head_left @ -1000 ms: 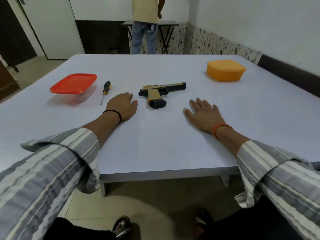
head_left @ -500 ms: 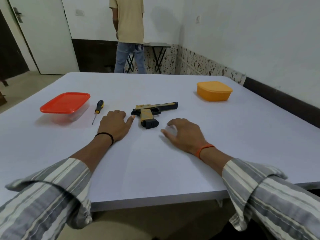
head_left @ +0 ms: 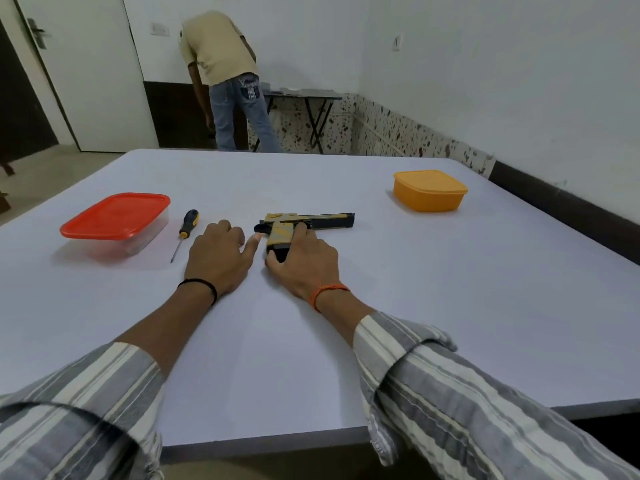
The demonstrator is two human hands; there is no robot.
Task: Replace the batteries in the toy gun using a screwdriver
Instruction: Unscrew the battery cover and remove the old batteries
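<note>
A tan and black toy gun (head_left: 325, 220) lies on its side in the middle of the white table (head_left: 398, 306), barrel pointing right. My right hand (head_left: 308, 261) grips its handle, thumb on the left side near the butt, fingers on the right side. My left hand (head_left: 218, 254) rests on the table just left of the gun, knuckles loosely bent, thumb pointing toward the handle without touching it. A screwdriver (head_left: 188, 223) with a black and yellow handle lies left of my left hand, tip toward me.
A clear container with a red lid (head_left: 114, 216) sits left of the screwdriver. An orange lidded container (head_left: 429, 190) stands at the far right. Beyond the table a person (head_left: 225, 64) bends by a small folding table (head_left: 311, 95). A wall runs along the right.
My right hand slid left from the bare table onto the gun's handle and closed around it. My left hand stayed in place. The view tilted upward.
</note>
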